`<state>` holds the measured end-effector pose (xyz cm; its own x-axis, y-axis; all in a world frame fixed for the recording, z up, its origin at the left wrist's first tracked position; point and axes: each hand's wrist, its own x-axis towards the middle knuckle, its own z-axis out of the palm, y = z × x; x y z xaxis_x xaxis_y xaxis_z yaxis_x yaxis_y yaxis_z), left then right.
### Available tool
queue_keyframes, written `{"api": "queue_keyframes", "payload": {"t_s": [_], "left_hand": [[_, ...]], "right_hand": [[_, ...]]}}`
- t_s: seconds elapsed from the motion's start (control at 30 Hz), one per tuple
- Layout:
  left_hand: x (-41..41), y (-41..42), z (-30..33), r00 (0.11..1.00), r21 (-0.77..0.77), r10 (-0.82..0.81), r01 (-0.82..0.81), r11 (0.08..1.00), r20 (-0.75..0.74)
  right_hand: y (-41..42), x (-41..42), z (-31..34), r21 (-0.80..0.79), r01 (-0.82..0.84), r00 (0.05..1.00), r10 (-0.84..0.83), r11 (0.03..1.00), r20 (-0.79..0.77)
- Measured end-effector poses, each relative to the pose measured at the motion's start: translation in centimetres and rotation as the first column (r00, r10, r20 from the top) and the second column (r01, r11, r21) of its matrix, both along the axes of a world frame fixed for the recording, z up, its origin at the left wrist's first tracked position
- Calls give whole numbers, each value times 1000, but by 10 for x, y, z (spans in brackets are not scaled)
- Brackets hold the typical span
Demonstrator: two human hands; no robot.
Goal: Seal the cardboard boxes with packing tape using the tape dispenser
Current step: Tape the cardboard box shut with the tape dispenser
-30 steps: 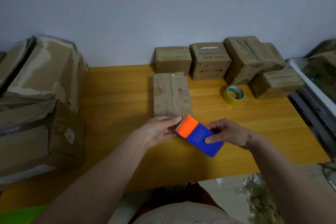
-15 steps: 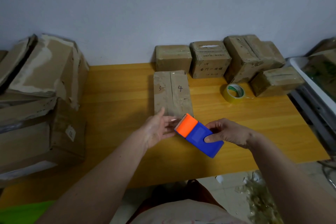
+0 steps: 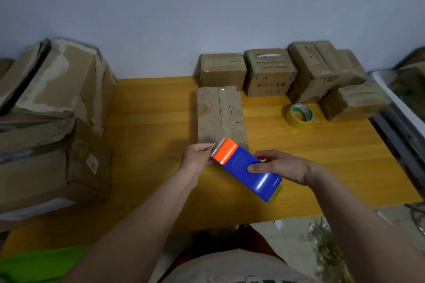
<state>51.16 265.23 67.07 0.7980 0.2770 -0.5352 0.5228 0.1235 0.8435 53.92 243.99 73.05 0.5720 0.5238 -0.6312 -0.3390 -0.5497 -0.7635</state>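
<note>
The right hand [image 3: 286, 169] grips the tape dispenser [image 3: 247, 167], its toothed end aimed at the long box [image 3: 222, 115] lying just beyond, lengthwise toward the tabletop's far edge; the left hand [image 3: 197, 156] pinches at the teeth.

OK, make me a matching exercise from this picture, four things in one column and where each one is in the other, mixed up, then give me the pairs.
Things
1. tape dispenser
2. loose tape roll
3. box marked 3 and 4
4. torn big boxes

Places
A. piled at the table's left end
B. lying flat mid-table, just beyond the hands
C. held in the right hand, left hand at its toothed end
D. on the table by the small boxes at the right

Pairs: 1-C, 2-D, 3-B, 4-A
</note>
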Motion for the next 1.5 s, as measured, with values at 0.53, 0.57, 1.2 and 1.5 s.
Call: {"api": "queue_keyframes", "payload": {"t_s": [0.53, 0.57, 1.2, 1.5], "left_hand": [[11, 28, 2, 996, -149, -12, -2, 989, -90], [11, 29, -1, 996, -133, -13, 2, 991, -83], [1, 30, -16, 994, 66, -12, 4, 998, 113], [1, 38, -24, 963, 319, 17, -106, 942, 269]], "right_hand": [[15, -6, -14, 69, -1, 999, 4, 998, -44], [17, -6, -16, 65, 5, 999, -3, 998, -39], [-4, 13, 9, -65, -32, 997, 37, 997, 69], [23, 35, 13, -198, -20, 968, 69, 980, 241]]}}
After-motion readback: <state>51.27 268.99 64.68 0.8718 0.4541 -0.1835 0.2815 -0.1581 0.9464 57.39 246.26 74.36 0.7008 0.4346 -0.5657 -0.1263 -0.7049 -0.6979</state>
